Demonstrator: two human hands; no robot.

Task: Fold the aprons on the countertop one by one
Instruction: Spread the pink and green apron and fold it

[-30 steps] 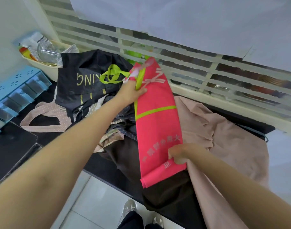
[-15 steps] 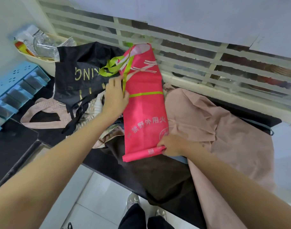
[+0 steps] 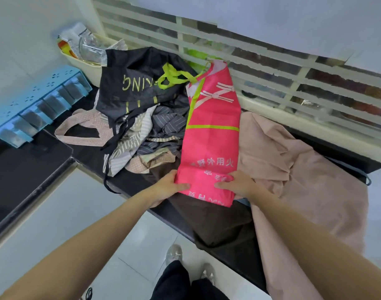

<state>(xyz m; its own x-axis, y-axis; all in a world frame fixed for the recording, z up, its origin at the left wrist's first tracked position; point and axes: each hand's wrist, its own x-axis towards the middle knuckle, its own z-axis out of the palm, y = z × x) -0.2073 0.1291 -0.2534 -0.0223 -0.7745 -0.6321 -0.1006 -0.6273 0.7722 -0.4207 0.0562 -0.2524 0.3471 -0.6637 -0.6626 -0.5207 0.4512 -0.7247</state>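
A pink apron [image 3: 211,135] with lime-green trim lies folded into a long narrow strip across the pile on the black countertop [image 3: 61,152]. Its green neck strap [image 3: 174,77] trails onto a black apron [image 3: 139,83] with gold letters. My left hand [image 3: 170,187] grips the strip's near left corner, thumb on top. My right hand [image 3: 237,184] grips the near right corner the same way. The near end hangs a little over the counter's front edge.
A crumpled heap of striped and dotted aprons [image 3: 146,139] lies left of the pink one. A beige-pink apron [image 3: 293,169] and a dark brown cloth [image 3: 217,221] drape over the counter edge. A blue drawer rack [image 3: 33,105] and a cream basket [image 3: 87,61] stand at the far left.
My left hand left the apron's upper part and came down to its near left corner. The right hand stayed at the near end. The strip now lies flat and straight.
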